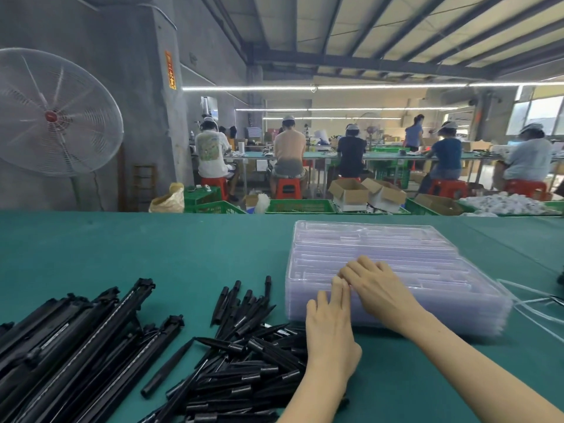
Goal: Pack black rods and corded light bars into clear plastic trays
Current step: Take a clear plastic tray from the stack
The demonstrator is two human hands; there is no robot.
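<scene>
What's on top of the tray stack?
Both hands: the right hand lies across the top tray of the tray stack, and the left hand touches its near-left edge with its fingertips. No rods or light bars show; beneath the hands is hidden.

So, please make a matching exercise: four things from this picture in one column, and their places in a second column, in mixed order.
Things:
1. stack of clear trays
2. long light bars
3. short black rods
4. white fan

Places:
A. far left of the table
B. against the grey wall
C. under both hands (left hand, right hand)
D. pile between the bars and the trays

Pairs: 1-C, 2-A, 3-D, 4-B
</scene>
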